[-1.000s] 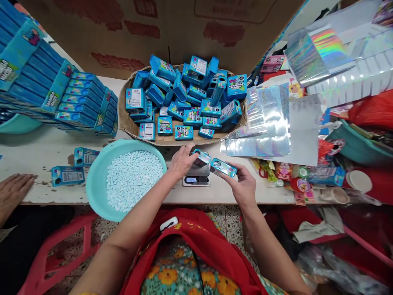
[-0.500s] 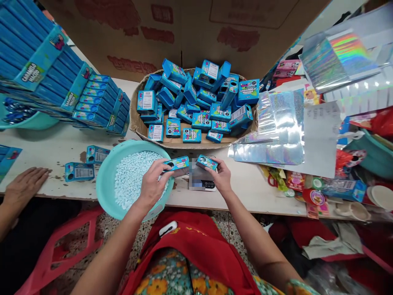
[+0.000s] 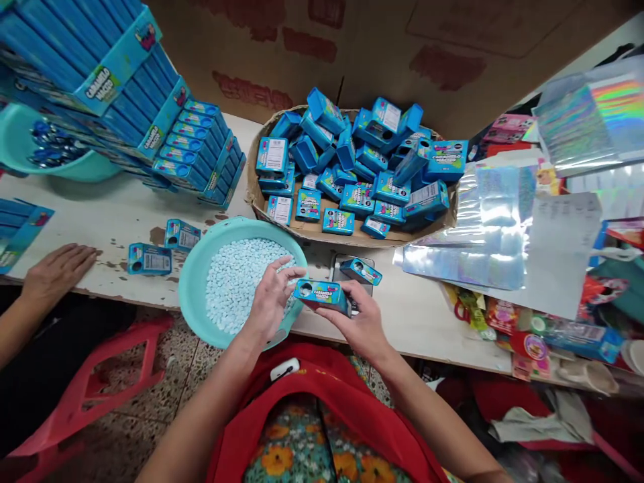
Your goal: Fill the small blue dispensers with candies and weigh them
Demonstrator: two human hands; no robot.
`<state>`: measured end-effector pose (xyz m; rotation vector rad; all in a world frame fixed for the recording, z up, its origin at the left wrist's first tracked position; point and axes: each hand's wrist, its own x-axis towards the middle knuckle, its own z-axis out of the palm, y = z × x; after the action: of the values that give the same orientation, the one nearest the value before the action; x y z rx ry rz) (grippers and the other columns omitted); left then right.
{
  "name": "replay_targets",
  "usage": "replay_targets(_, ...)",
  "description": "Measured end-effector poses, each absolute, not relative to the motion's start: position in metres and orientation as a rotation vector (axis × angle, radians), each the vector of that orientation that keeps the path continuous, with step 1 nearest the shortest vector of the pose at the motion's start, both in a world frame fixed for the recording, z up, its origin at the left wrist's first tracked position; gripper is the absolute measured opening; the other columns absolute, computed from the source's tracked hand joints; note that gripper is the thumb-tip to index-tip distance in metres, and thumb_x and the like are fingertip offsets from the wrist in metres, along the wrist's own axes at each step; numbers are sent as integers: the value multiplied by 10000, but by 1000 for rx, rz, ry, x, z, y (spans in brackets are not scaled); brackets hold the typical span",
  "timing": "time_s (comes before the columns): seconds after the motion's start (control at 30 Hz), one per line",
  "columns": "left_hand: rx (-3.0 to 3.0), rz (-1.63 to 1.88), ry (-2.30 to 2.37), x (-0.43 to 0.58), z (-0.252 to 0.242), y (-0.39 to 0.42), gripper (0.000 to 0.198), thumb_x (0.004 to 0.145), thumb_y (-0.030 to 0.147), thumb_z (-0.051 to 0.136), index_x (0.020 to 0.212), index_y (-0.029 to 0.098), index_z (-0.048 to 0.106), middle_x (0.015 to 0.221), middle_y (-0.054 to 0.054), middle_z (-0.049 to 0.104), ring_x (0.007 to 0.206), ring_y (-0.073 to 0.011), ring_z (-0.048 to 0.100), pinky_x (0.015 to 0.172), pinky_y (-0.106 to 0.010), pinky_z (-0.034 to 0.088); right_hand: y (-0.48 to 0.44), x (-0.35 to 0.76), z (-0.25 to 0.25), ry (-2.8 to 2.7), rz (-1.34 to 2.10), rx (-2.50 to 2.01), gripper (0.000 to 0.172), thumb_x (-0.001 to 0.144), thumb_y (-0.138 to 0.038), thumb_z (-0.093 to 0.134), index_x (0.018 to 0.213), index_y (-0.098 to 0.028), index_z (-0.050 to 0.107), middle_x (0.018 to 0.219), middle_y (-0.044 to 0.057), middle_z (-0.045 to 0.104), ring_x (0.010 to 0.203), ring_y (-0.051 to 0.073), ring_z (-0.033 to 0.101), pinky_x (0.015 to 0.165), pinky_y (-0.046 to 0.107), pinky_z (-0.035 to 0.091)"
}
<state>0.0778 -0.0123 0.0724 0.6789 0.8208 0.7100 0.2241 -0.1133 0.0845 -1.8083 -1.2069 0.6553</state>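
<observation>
Both my hands hold one small blue candy box (image 3: 319, 294) just above the table's front edge. My left hand (image 3: 269, 298) pinches its left end, over the rim of a teal basin (image 3: 196, 282) filled with pale blue candies (image 3: 236, 282). My right hand (image 3: 359, 320) cups the box from below and from the right. A second blue box (image 3: 361, 270) lies on a small scale (image 3: 342, 263), just beyond my right hand and free of it.
A cardboard tray (image 3: 306, 231) piled with several blue boxes stands behind. Stacked blue cartons (image 3: 166, 134) fill the left. Two loose boxes (image 3: 149, 258) lie near another person's hand (image 3: 55, 272). Holographic bags (image 3: 467, 228) and clutter lie to the right. A red stool (image 3: 100, 382) stands below.
My right hand has let go of the box on the scale and come to the box in my left hand. That box has moved right and nearer to me.
</observation>
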Motion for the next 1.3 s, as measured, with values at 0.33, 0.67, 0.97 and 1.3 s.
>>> replay_targets(0.33,146,741,944,85,48,7,299,799,422,643,704,142,600,725,-23,590,694,-128,584,693,-250,472,-92,203,69,-1461,557,-1885,342,776,-407,724,1037,-219,606,854,41,627,812,231,601,718,354,464)
replay_targets(0.67,254,802,891,76,70,10,201,838,294,593,752,117,632,773,-46,598,722,-130,579,701,-246,476,-83,194,75,-1239,667,-1835,323,736,-360,766,990,-228,615,879,18,628,814,205,586,735,325,466)
replay_targets(0.97,211,766,927,71,66,12,184,813,304,618,775,125,634,781,-51,617,737,-145,594,728,-267,486,-78,187,77,-1231,678,-1863,303,734,-363,760,964,-211,634,857,29,621,806,210,575,738,328,456)
replay_targets(1.3,561,782,1004,40,59,24,162,728,249,684,861,158,670,843,-50,640,839,-162,593,809,-277,452,-73,191,63,-1002,927,-1744,388,682,-422,783,977,-214,641,912,28,662,840,221,596,787,358,473)
